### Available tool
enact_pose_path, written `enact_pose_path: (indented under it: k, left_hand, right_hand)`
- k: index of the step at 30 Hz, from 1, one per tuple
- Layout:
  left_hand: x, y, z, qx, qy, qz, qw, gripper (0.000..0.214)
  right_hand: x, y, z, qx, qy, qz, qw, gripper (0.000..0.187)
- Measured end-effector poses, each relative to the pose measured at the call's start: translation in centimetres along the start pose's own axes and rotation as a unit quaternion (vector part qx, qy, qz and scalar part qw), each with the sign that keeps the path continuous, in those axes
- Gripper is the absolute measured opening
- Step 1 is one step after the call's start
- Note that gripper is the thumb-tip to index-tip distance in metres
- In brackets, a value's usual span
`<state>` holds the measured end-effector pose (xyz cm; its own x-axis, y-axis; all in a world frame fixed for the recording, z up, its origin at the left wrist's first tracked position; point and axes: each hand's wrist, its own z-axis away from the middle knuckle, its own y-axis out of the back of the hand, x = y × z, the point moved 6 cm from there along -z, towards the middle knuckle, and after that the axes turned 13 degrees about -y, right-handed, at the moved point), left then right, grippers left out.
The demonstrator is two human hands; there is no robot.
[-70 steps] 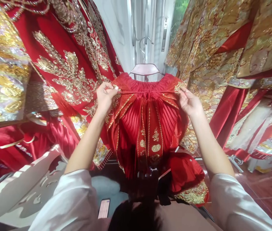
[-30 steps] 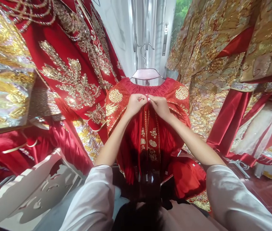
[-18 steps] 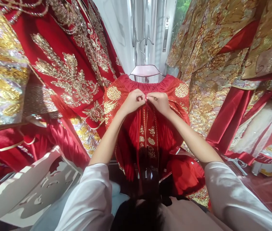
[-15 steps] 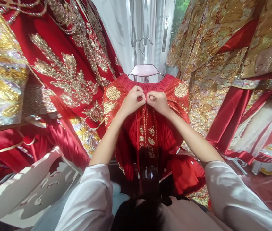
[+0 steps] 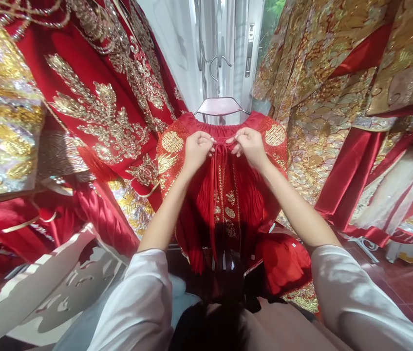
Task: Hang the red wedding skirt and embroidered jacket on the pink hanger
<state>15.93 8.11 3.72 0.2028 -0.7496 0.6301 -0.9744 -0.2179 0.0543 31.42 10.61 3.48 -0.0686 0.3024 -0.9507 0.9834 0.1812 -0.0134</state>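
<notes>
A red skirt with gold embroidery and a gathered waistband hangs from a metal hanger in front of me. Just below the waistband, a thin red tie cord is formed into a small bow, its ends trailing down the front. My left hand pinches the cord on the left of the knot. On the other side, my right hand pinches it too, fingertips close to the waistband. The two hands are a short way apart, the knot between them.
A red garment with beaded gold embroidery hangs at the left, and gold sequined garments hang at the right. A white cut-out panel stands at lower left. Red cloth lies below the skirt. Behind the hanger is a white door frame.
My hands were close together at the knot; now they have moved apart, the right one outward and slightly up. A small bow now shows between them.
</notes>
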Motion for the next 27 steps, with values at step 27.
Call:
enact_pose_path:
  k: [27]
  left_hand:
    - [3.3, 6.0, -7.1, -0.234, -0.228, -0.364, 0.872, 0.034]
  right_hand:
    - [-3.6, 10.1, 0.2, 0.172, 0.267, 0.414, 0.853, 0.046]
